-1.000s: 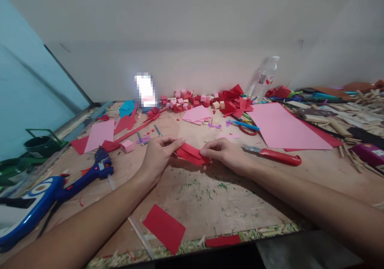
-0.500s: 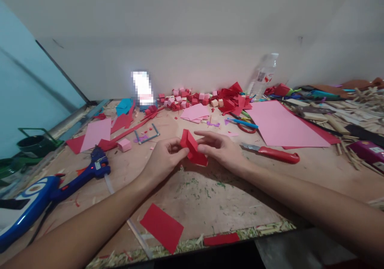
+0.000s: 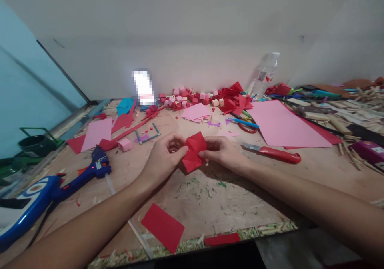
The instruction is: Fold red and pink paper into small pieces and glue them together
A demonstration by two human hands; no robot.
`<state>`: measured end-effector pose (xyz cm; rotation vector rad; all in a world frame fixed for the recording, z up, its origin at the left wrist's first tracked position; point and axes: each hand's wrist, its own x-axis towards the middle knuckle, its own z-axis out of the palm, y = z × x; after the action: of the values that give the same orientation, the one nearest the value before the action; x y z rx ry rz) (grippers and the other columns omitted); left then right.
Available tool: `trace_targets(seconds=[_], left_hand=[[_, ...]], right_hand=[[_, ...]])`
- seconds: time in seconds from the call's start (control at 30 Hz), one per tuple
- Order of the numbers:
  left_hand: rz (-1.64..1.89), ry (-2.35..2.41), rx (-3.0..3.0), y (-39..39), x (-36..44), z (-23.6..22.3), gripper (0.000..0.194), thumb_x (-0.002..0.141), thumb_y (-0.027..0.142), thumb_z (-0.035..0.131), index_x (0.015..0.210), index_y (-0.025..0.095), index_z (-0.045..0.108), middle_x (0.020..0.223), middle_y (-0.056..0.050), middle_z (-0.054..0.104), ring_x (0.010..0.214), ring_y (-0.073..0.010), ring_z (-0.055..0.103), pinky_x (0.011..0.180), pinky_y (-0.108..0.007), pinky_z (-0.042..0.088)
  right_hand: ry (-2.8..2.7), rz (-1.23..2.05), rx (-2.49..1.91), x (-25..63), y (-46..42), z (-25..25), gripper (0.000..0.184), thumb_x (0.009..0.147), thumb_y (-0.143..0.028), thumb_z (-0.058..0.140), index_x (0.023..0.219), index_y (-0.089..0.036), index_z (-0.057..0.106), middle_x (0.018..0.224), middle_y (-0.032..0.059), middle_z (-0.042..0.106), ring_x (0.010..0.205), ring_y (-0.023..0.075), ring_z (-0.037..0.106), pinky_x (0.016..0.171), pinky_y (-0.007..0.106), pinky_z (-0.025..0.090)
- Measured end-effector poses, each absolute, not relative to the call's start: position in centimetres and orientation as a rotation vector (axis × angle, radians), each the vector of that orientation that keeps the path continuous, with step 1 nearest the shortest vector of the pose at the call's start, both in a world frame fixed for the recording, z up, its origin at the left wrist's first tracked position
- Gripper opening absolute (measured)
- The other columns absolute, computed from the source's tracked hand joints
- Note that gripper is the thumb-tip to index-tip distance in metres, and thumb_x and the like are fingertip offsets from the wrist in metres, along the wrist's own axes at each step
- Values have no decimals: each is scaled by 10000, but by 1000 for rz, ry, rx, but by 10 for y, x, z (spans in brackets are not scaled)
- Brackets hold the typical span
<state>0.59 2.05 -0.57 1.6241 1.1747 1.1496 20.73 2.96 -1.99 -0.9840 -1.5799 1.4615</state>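
Observation:
A folded piece of red paper [image 3: 194,151] is held between both my hands just above the wooden tabletop [image 3: 210,197]. My left hand [image 3: 163,157] pinches its left edge with thumb and fingers. Its right edge is gripped by my right hand [image 3: 223,153]. The paper stands open toward me, showing creases across its face. A flat red paper rectangle [image 3: 163,227] lies near the table's front edge, apart from my hands.
A blue glue gun [image 3: 82,175] lies at the left, a red utility knife [image 3: 277,155] to the right of my right hand. A large pink sheet [image 3: 285,127], scissors [image 3: 244,127], small paper cubes [image 3: 186,99], a plastic bottle [image 3: 265,75] and wooden sticks [image 3: 354,117] fill the back and right.
The red paper lay flat under my fingers, then was lifted and turned on edge. Now it is unfolded wider and faces me, with both hands closer together.

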Motion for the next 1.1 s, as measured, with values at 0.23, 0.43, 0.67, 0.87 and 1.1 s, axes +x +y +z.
trace_targets(seconds=[0.23,0.43,0.67,0.87,1.1], left_hand=[[1056,1095,1651,15,9,1,139,839,277,680,897,164,737,891,-53,749,741,-177,671,690,-289,533],[992,1039,1681,16,6,0,132,839,247,667,871,160,762,870,-56,769,786,-191,685,708,-289,521],[1051,1053,1613,19,6,-5,243,789,325,761,956,148,756,925,-70,767,805,-206,692,726,-309,543],[1007,1082,1608,22,4,-10,229,784,319,752,929,142,747,901,-76,779,792,-215,707,711,-310,540],[972,1118,1819,17,6,-4,153,820,245,678,903,164,777,884,-56,786,791,-202,701,732,-309,528]], right_hand=[[-1496,1556,-971,209,30,-13,319,769,-408,825,950,-150,776,864,60,759,713,162,647,675,300,520],[-1460,1520,-1012,211,30,-13,254,741,-375,836,840,-157,751,777,34,713,687,154,607,654,294,476],[-1349,1390,-1016,209,29,-19,251,736,-388,836,792,-164,738,699,7,676,604,125,543,591,276,427],[-1374,1471,-1042,209,29,-19,242,727,-360,838,848,-169,752,694,5,689,519,108,551,506,261,460],[-1579,1402,-1112,209,27,-15,225,749,-358,815,842,-156,776,777,46,741,621,146,635,542,263,497]])
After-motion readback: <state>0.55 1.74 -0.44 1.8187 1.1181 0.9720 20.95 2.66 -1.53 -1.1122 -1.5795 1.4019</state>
